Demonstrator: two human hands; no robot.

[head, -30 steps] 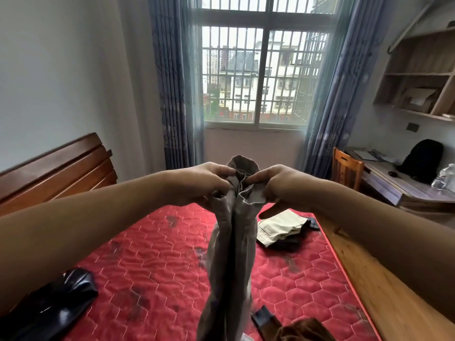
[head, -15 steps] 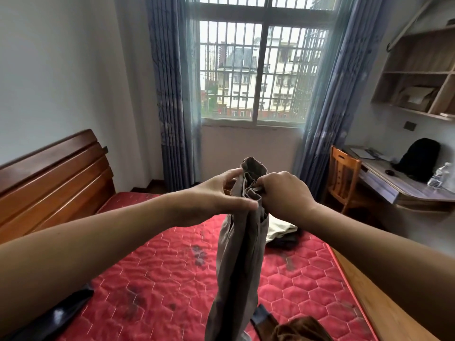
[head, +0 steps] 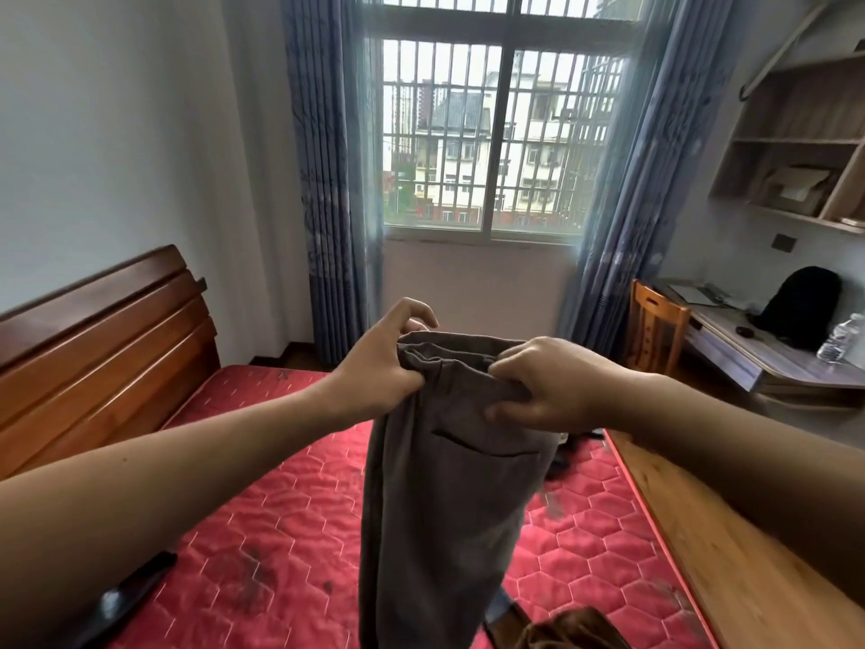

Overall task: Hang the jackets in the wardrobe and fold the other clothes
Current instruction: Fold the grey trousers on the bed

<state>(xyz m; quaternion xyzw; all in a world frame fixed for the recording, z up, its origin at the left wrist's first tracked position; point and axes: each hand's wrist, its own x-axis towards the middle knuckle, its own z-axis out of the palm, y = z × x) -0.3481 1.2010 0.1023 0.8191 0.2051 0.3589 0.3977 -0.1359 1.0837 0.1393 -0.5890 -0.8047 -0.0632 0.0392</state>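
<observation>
Both hands — left hand (head: 374, 372), right hand (head: 547, 391) — pinch the grey trousers' (head: 440, 508) waistband above the bed (head: 281, 531); uneven grips could twist the fold.

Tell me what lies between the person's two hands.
In the head view, the gathered waistband of the grey-brown trousers stretches between the left hand and the right hand; both pinch it, and the legs hang below over the red mattress.

My left hand (head: 379, 367) and right hand (head: 547, 386), pinched close together a second ago, have drawn apart. The grey trousers (head: 444, 508), bunched into a narrow roll before, now hang spread wide between them, back pocket showing.
</observation>
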